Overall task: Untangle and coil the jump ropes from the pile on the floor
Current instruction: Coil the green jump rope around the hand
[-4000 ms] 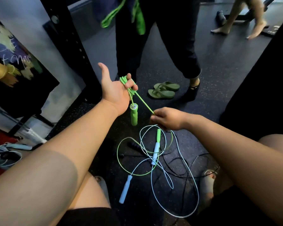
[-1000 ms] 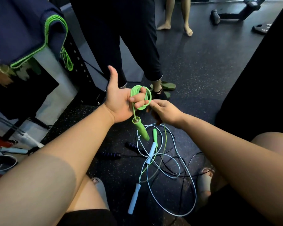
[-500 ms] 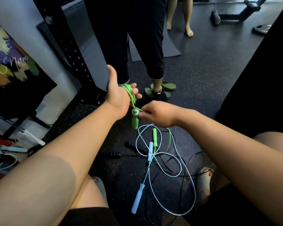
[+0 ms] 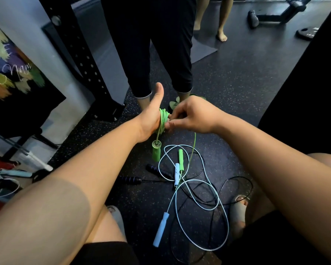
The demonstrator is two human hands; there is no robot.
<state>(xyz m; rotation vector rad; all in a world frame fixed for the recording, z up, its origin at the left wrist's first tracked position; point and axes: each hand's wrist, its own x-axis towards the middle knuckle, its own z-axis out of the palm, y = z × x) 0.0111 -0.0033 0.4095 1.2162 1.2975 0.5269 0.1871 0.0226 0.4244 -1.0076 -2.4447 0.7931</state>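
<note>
Blue and black ropes [image 4: 177, 174] lay tangled on near floor, untouched. Left hand [image 4: 150, 117], thumb up, wore green rope [image 4: 162, 120] mostly coiled round palm; fingers hidden, grip unclear. Right hand [image 4: 193, 115] pinched strand at coil. Short tail left.

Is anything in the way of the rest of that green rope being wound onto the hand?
Possibly. The loose green cord drops from the right hand into the floor pile, where its far handle lies among loops of the pale blue rope; it may snag.
</note>
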